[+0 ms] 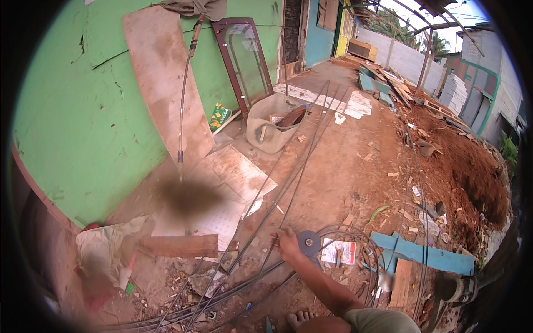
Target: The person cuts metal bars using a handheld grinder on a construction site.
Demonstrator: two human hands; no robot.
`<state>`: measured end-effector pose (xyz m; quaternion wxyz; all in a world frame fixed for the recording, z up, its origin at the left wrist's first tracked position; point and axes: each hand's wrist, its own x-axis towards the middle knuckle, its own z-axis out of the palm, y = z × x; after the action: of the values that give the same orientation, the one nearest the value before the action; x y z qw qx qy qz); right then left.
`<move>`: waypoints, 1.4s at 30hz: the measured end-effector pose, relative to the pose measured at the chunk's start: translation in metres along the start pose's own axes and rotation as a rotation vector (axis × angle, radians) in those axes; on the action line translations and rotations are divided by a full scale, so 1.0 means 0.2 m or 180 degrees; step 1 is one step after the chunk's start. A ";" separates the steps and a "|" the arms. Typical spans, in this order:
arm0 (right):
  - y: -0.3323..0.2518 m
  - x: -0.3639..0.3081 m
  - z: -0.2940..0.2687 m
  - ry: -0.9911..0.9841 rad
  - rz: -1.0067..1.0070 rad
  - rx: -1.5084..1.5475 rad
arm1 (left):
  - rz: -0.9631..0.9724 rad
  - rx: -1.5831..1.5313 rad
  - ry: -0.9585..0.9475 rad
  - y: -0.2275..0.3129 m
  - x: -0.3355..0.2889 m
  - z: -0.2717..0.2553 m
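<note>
One hand (287, 242), one disc (308, 243), one tub (268, 139).

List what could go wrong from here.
1. The right hand is bare and close beside a dark round disc; if the disc turned or slipped, it might cut the fingers.
2. The bare foot is on debris-strewn ground near long dark rods; a shifting rod or sharp scrap could scrape it.
3. The glass-paned frame leans against the green wall; a knock might topple it.

Hand (287, 245) at rods (304, 161), disc (309, 243) just right, container (271, 143) before framed pane (242, 62)
</note>
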<state>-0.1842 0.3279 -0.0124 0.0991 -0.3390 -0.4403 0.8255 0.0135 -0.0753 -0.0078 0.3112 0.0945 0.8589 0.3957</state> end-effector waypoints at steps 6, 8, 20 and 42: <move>-0.01 0.04 0.11 0.0037 0.0051 -0.0051 | 0.0663 0.0828 0.0049 -0.33 0.08 0.11; 0.00 0.05 0.14 0.0033 0.0050 -0.0074 | 0.0683 0.0916 0.0018 -0.23 0.07 0.08; -0.06 0.02 0.31 -0.0047 -0.0067 0.0006 | 0.1202 0.1146 0.0140 -0.29 0.11 0.13; -0.07 -0.02 0.35 -0.0096 -0.0814 -0.0563 | 0.0520 -0.0051 -0.0170 0.00 0.14 0.06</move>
<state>-0.2286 0.2868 0.0273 0.1666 -0.2751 -0.5523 0.7691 -0.0011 -0.0558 -0.0271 0.3015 0.1723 0.8365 0.4239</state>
